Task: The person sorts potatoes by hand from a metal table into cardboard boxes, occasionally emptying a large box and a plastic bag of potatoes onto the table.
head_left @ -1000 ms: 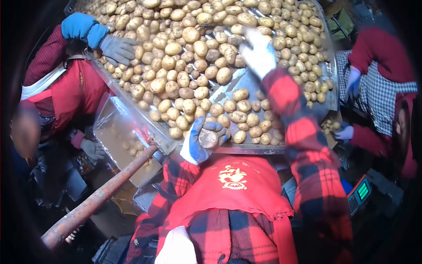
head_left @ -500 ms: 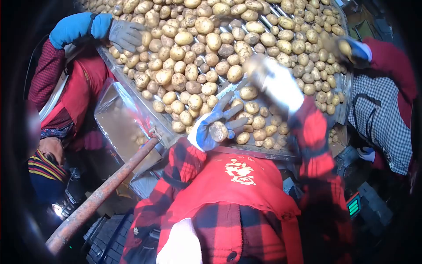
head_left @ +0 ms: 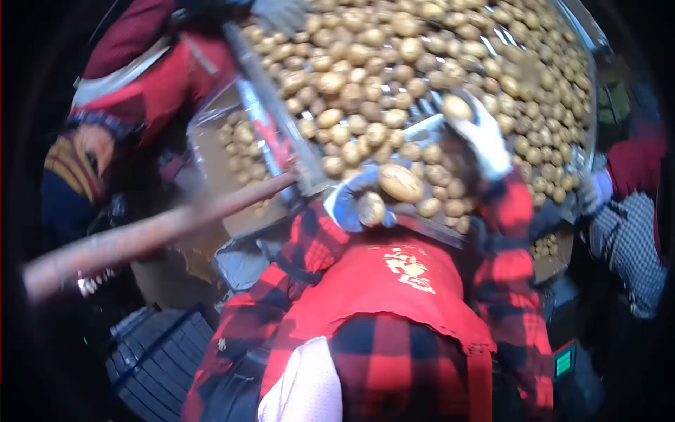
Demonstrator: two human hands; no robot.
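My left hand, in a blue and white glove, is curled round a small potato in its palm. A larger oval potato sits against its fingers, over the front corner of the sorting table. My right hand, in a whitish glove, is raised above the table with a potato between thumb and fingers. Below and around both hands lie many loose potatoes, some brown with soil. Motion blurs the view a little.
The table's metal edge runs along the left. Beside it are a lined box of potatoes and a rusty pipe. One co-worker stands at left, another at right. A dark crate is low at left.
The whole view has swung, so the table appears farther right. My left fingers have curled in, and a larger potato is now at them. My right hand now shows a potato in its grip.
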